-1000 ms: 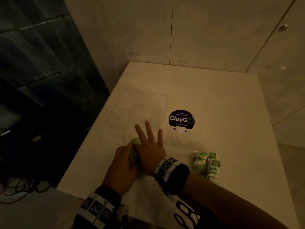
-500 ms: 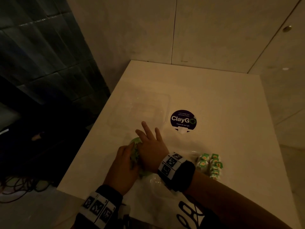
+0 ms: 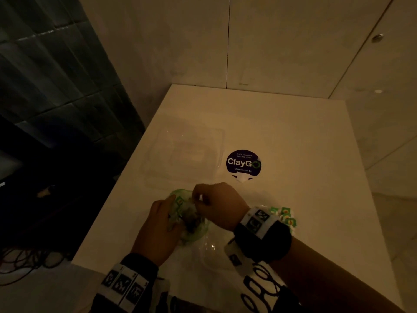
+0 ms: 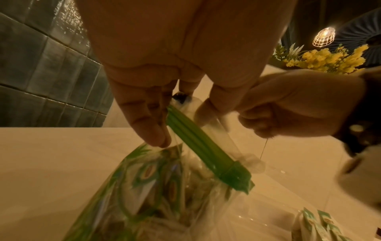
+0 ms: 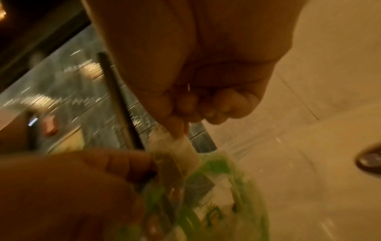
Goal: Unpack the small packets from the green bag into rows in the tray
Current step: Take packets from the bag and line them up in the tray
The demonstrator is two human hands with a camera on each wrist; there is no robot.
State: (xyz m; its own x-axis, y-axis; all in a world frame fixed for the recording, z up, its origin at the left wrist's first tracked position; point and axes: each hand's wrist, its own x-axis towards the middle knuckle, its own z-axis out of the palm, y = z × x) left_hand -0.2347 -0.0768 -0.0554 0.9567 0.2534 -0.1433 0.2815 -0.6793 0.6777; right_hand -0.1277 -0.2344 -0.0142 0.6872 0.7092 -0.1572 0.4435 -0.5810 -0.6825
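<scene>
The green bag [image 3: 195, 232] lies near the table's front left corner, with small green-and-white packets showing through its clear plastic [image 4: 144, 187]. My left hand [image 3: 171, 204] pinches the bag's green zip strip [image 4: 198, 143] between fingers and thumb. My right hand [image 3: 198, 197] is curled, and its thumb and fingertips [image 5: 179, 128] pinch the clear top flap at the bag's mouth. The right wrist view is blurred. The clear tray [image 3: 222, 141] sits just beyond the hands. A small pile of packets [image 3: 285, 214] lies right of my right wrist.
A round dark "ClayGo" sticker [image 3: 243, 163] is on the white table [image 3: 293, 136], right of the tray. A clear plastic piece [image 3: 212, 247] lies in front of the bag. The table's left edge drops to a dark floor with cables [image 3: 27, 263]. A wall stands behind.
My right hand, earlier spread flat over the bag, has curled and now pinches the bag's top flap. The left hand stays on the bag's left side.
</scene>
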